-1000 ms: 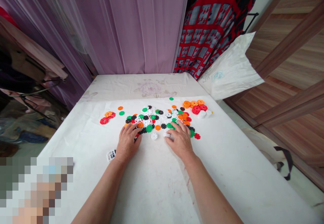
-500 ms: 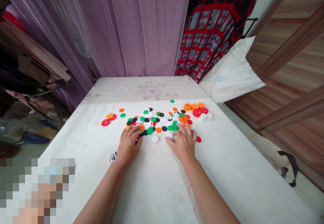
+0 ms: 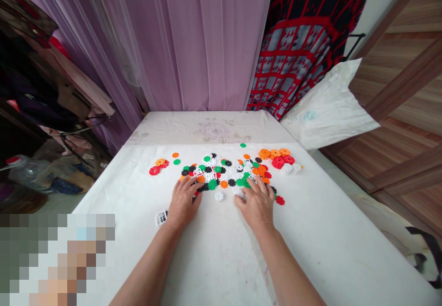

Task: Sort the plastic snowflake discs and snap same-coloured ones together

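Snowflake-shaped plastic interlocking discs [image 3: 224,172] in red, orange, green, black and white lie in a loose heap on a white sheet [image 3: 214,260]. My left hand [image 3: 183,202] rests with spread fingers on the heap's near edge, among black and red discs. My right hand [image 3: 255,202] lies on the near right side, its fingers over green and white discs. Its thumb touches a white disc [image 3: 239,194]. A single white disc [image 3: 218,196] lies between my hands. A white lattice piece [image 3: 160,218] sits left of my left wrist.
Red and orange discs [image 3: 278,158] and white pieces [image 3: 287,169] lie at the heap's far right. A crumpled white bag [image 3: 328,108] leans at the table's far right corner, beside wooden panels. Purple curtains hang behind; clothes and a plastic bottle [image 3: 27,174] lie left.
The whole view has shifted slightly right and down as my head moved. My hands stay in about the same place on the heap, and no disc has visibly been lifted.
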A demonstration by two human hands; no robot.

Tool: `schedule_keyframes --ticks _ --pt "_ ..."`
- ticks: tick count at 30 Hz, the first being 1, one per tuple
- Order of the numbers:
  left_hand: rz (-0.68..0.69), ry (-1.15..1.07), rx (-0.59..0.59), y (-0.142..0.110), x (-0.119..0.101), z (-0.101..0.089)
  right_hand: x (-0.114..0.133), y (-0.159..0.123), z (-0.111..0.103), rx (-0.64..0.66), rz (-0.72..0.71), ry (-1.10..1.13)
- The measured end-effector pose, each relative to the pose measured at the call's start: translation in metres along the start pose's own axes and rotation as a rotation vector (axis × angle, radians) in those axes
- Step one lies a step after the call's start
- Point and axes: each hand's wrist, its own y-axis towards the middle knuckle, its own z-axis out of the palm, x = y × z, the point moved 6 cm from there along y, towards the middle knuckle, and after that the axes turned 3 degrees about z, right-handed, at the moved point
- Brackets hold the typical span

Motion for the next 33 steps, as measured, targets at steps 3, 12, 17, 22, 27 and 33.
schedule_keyframes --ticks 3,12,17,22,27,33 --pt "-0.005 -0.007 -0.001 -0.001 0.0 0.0 0.007 -0.001 -0.003 -0.031 -0.03 0.073" --pt "-0.016 -0.003 -0.005 -0.001 0.0 0.002 0.038 -0.003 0.002 0.0 -0.146 0.239" --pt "-0.02 -0.011 -0.006 0.0 -0.001 0.001 0.045 0.0 0.003 0.041 -0.161 0.226" --pt "-0.029 -0.02 -0.006 0.0 -0.001 0.0 0.052 0.001 0.006 0.093 -0.17 0.221" --pt "-0.029 -0.022 -0.007 0.0 0.0 0.0 0.053 0.001 0.009 0.113 -0.165 0.216" --pt "-0.026 -0.021 0.012 0.0 -0.001 0.0 0.054 0.001 0.009 0.123 -0.17 0.209"
